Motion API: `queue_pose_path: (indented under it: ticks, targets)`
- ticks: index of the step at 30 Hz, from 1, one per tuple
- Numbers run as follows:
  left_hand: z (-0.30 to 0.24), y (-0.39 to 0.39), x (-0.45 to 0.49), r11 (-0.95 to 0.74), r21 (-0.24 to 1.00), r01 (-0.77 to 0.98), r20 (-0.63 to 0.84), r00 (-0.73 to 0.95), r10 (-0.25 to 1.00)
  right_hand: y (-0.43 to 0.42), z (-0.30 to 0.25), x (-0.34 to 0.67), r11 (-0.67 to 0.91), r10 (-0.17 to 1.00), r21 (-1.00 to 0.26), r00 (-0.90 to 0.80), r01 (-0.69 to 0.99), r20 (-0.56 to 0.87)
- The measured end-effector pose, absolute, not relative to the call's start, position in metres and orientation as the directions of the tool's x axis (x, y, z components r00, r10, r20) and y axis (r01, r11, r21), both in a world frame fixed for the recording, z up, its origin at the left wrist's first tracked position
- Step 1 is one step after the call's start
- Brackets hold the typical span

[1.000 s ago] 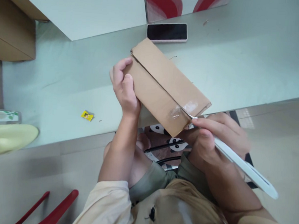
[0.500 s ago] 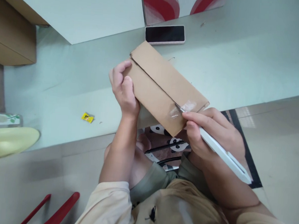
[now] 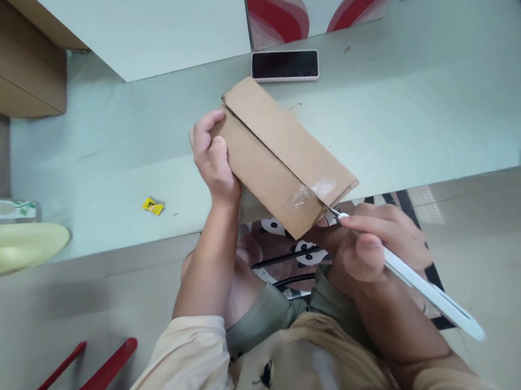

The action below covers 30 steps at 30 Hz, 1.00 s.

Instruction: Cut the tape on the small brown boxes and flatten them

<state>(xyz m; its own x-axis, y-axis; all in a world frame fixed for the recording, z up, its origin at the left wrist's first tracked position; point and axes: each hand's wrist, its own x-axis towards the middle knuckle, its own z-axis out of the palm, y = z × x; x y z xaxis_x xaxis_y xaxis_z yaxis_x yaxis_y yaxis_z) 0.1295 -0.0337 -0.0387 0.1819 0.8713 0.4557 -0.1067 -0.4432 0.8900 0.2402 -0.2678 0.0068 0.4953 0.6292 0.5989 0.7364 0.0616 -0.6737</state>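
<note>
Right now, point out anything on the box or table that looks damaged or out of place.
The tape on the box looks wrinkled where it straddles the seam; whether it's cut through is unclear. A small yellow packet lies loose on the table, looking stray.

- Our left hand [image 3: 217, 162] grips a rectangular brown cardboard box [image 3: 271, 160].
- Our right hand [image 3: 387, 238] holds a slim white cutter [image 3: 431, 292], its metal tip at the box's taped seam.
- On our pale green bench [image 3: 108, 156] lies a black-screened rectangular phone [image 3: 285, 65].
</note>
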Motion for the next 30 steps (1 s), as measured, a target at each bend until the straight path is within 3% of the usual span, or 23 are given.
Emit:
queue_pose_path:
  ticks: [4,9,15,20,26,30]
  targets:
    - [-0.036,-0.036,0.13,-0.417,0.901,-0.122,0.433,0.182,0.883,-0.266,-0.003,0.246,0.173,0.54,-0.585,0.42,0.792,0.729]
    - [-0.035,-0.036,0.131,-0.374,0.918,-0.131,0.393,0.189,0.9,-0.251,0.003,0.24,0.123,0.558,-0.577,0.425,0.808,0.713]
    - [-0.036,-0.034,0.131,-0.388,0.916,-0.098,0.4,0.214,0.891,-0.249,0.027,0.226,-0.035,0.592,-0.711,0.587,0.703,0.552]
    - [-0.041,-0.031,0.131,-0.462,0.884,-0.075,0.467,0.211,0.859,-0.247,0.042,0.228,-0.181,0.751,-0.697,0.555,0.694,0.357]
    - [-0.045,-0.027,0.129,-0.514,0.857,-0.016,0.503,0.234,0.832,-0.253,0.015,0.231,-0.024,0.606,-0.597,0.486,0.802,0.63]
    - [-0.044,-0.028,0.128,-0.503,0.864,0.007,0.484,0.258,0.836,-0.274,0.0,0.236,-0.156,0.613,-0.623,0.569,0.767,0.548]
